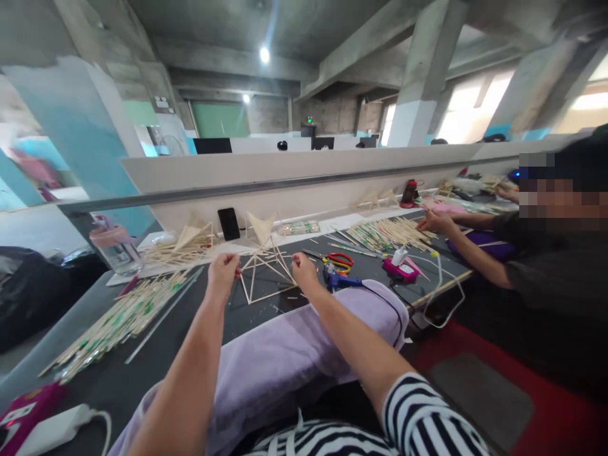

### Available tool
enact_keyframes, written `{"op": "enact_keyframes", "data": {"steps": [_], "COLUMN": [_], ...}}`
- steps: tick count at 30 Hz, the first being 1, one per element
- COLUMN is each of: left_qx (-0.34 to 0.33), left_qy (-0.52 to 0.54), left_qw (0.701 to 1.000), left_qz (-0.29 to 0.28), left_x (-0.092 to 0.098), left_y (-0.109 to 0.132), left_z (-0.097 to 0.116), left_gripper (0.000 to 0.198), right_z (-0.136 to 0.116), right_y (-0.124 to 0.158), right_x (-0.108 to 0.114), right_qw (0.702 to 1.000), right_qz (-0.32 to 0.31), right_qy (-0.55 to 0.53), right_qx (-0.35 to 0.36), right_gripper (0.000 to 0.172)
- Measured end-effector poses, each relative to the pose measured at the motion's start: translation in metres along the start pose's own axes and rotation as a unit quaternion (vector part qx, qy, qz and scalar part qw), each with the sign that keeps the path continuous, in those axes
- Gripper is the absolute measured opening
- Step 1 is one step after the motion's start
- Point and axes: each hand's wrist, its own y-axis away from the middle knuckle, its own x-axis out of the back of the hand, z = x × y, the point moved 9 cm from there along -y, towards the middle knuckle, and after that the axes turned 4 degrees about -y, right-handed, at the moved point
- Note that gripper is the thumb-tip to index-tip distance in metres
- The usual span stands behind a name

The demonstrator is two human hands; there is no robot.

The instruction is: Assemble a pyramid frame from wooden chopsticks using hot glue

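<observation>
A pyramid-like frame of thin wooden sticks (251,278) stands on the dark table between my hands. My left hand (223,273) is closed in a pinch at the frame's left corner. On the other side, my right hand (306,272) is also pinched closed, close to the frame's right sticks; what lies between its fingertips is too small to make out. To the right of that hand are red-handled pliers (341,258) and a blue glue gun (342,280). Short stick offcuts (292,297) lie under the frame's right side.
Bundled sticks (128,310) cover the table's left; more sticks (387,233) lie right. A phone (228,224) leans against the partition near a bottle (114,247). A purple cloth (280,354) drapes the front edge. A co-worker (546,253) works at right, beside a pink power strip (401,270).
</observation>
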Motion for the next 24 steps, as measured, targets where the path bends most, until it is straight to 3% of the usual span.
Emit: {"op": "enact_keyframes", "data": {"steps": [5, 10, 17, 24], "left_qx": [0.008, 0.021, 0.041, 0.037], "left_qy": [-0.088, -0.142, -0.183, -0.197], "left_qw": [0.996, 0.990, 0.982, 0.980], "left_qz": [0.026, 0.015, 0.014, 0.001], "left_x": [-0.016, -0.022, -0.013, -0.019], "left_y": [0.008, -0.003, -0.009, -0.008], "left_z": [-0.064, -0.103, -0.114, -0.116], "left_gripper": [0.013, 0.020, 0.022, 0.023], "right_z": [0.031, 0.052, 0.058, 0.058], "right_y": [-0.003, -0.009, -0.008, -0.007], "right_x": [-0.023, -0.024, -0.026, -0.032], "right_qw": [0.999, 0.999, 0.998, 0.998], "right_qz": [0.034, 0.026, -0.005, -0.037], "right_qy": [-0.021, -0.018, -0.015, -0.007], "right_qx": [-0.023, -0.042, -0.056, -0.044], "right_gripper": [0.022, 0.021, 0.017, 0.016]}}
